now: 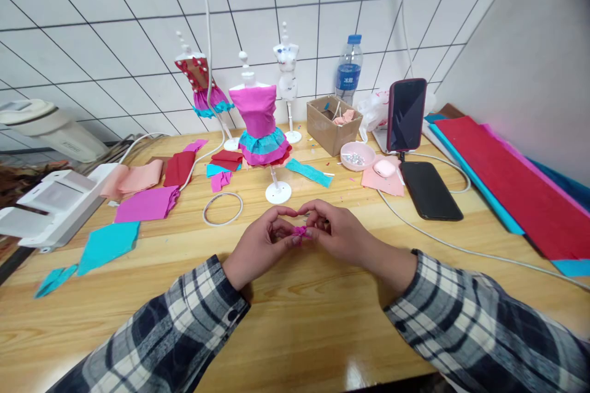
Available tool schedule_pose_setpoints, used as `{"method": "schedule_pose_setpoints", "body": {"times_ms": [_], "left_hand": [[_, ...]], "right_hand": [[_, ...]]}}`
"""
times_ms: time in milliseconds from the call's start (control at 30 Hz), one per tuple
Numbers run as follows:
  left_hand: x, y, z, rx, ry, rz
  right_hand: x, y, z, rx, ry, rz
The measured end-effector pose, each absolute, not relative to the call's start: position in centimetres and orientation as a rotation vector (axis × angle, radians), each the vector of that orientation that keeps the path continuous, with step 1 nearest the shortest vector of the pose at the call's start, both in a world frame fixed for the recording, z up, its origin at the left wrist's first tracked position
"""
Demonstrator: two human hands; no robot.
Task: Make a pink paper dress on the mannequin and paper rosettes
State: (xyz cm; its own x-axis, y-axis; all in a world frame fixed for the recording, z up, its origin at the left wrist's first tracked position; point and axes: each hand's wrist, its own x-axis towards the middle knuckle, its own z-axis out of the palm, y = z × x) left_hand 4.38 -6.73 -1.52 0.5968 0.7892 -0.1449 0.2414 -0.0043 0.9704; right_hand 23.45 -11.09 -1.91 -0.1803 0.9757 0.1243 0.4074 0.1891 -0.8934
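Between my two hands is a small gathered piece of magenta crepe paper (300, 232), held just above the wooden table. My left hand (267, 238) pinches its left side between thumb and fingers. On the other side my right hand (332, 230) pinches it the same way, and the index fingertips of both hands meet above it. Straight ahead stands a small mannequin (258, 113) on a white round base, dressed in a magenta top and a ruffled turquoise and magenta skirt. A turquoise paper strip (308, 172) lies to the right of its base.
A bracelet-like ring (222, 209) and paper pieces (146, 204) lie left. Behind are two more mannequins (198, 73), a cardboard box (332, 126) and a water bottle (349, 70). Right are a pink bowl (357, 156), two phones (431, 190), a cable (442, 236) and crepe paper sheets (507, 178).
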Motion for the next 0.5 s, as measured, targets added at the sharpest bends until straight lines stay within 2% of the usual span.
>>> {"method": "schedule_pose_setpoints", "body": {"times_ms": [133,300,500], "left_hand": [[4.3,-6.9,-1.9,1.563,0.88,0.565],[4.2,-7.3,-1.9,1.754,0.856,0.537],[4.3,-7.8,-1.6,1.838,0.801,0.528]], "right_hand": [[23.3,-11.2,-1.5,-1.316,-1.751,0.862],[23.1,-11.1,-1.6,-1.477,-1.775,0.942],[23.1,-11.3,-1.5,-1.419,-1.771,1.056]]}}
